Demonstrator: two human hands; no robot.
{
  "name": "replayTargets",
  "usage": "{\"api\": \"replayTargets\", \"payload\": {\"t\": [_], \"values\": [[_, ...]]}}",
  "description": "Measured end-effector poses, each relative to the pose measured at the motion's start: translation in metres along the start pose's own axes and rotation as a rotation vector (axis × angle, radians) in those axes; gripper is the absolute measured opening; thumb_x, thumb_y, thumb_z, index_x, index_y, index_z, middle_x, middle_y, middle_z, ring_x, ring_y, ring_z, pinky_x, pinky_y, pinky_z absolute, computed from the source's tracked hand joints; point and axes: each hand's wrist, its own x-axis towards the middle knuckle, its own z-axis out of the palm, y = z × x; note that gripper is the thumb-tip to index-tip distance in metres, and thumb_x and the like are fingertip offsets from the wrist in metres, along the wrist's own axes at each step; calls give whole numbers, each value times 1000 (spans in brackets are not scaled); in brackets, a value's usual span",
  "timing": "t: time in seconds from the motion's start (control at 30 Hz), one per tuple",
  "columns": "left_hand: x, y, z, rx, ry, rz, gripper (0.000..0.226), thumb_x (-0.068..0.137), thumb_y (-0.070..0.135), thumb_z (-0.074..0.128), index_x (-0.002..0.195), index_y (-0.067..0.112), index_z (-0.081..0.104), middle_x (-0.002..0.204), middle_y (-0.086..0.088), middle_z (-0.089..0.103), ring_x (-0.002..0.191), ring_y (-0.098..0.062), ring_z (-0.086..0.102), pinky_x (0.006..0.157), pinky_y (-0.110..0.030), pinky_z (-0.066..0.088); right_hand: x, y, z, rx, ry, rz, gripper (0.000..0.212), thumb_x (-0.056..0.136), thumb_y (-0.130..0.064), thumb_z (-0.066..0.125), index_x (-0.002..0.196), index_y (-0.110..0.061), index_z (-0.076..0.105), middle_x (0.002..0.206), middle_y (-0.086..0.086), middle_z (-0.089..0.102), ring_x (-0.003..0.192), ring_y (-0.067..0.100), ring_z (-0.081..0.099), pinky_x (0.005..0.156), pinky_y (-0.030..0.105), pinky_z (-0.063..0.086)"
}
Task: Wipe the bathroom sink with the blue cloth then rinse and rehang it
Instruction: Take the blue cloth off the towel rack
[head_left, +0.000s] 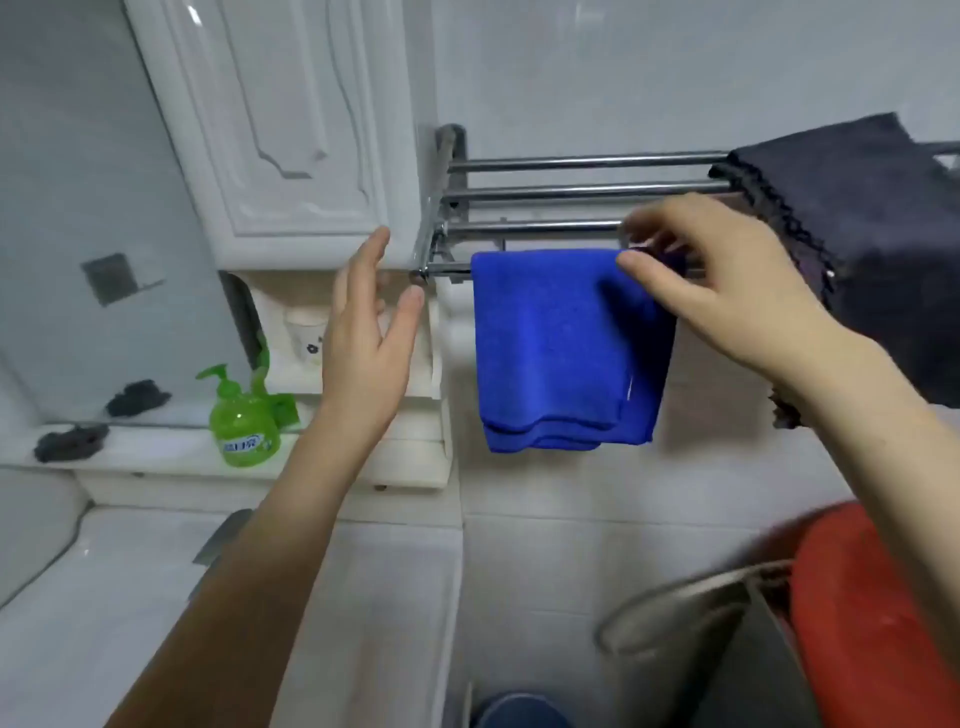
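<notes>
Blue cloth (561, 353) hangs folded over the front rail (447, 268) of the chrome rack, toward its left end, with the dark towel (857, 234) just beside it on the right. Risk: I hold only the top right corner, so a sideways tug could drag the cloth along the rail and drop it toward the metal basin (675, 592) below. The folded layers could also slip apart. My fingers could snag the dark towel's edge, which is close. My right hand (727, 291) comes in from the right, thumb in front of the cloth, fingers curled over the rail, pinching that corner. My left hand (363, 353) is raised beside the rack's left end, palm toward the cloth, fingers straight and spread, holding nothing.
</notes>
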Motion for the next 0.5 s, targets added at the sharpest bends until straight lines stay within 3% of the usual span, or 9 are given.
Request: {"api": "replayTargets", "payload": {"t": [0.07, 0.13, 0.17, 0.23, 0.4, 0.5], "values": [[13, -1, 3, 29, -53, 87, 46, 99, 26, 49, 145, 23, 43, 145, 0, 45, 129, -15, 48, 107, -29, 41, 2, 1, 1, 9, -78, 71, 31, 91, -46, 56, 110, -22, 64, 102, -7, 63, 95, 13, 56, 83, 33, 46], [19, -5, 9, 14, -100, 121, 40, 99, 27, 49, 139, 22, 51, 141, 3, 49, 124, -23, 54, 100, -46, 48, 3, 1, 1, -14, -136, 116, 31, 91, -44, 60, 114, -24, 66, 108, -11, 66, 98, 10, 58, 86, 32, 46], [21, -7, 12, 3, -96, 136, 38, 99, 26, 50, 136, 21, 54, 139, 2, 51, 123, -22, 55, 99, -45, 49, 4, 0, 1, -24, -158, 132, 32, 91, -43, 61, 116, -25, 66, 111, -12, 68, 101, 9, 59, 88, 32, 47], [23, -8, 14, 19, -51, 174, 34, 99, 22, 53, 132, 16, 58, 136, -1, 54, 125, -16, 53, 105, -29, 43, 6, -1, 0, -12, -154, 155, 29, 91, -38, 63, 115, -24, 69, 110, -12, 70, 101, 7, 61, 88, 32, 48], [24, -10, 15, 7, -10, 182, 33, 96, 16, 59, 129, 13, 62, 133, -2, 58, 122, -5, 50, 104, -8, 33, 9, -3, 6, 114, -31, 210, 15, 90, -22, 68, 100, -16, 76, 91, -9, 75, 88, 4, 62, 77, 21, 45], [24, -7, 15, 27, 6, 186, 33, 95, 12, 62, 128, 10, 63, 131, -5, 60, 118, 2, 48, 102, -3, 30, 12, -8, 6, 82, 48, 180, 13, 89, -19, 68, 97, -13, 77, 89, -5, 75, 84, 7, 63, 77, 23, 46]]}}
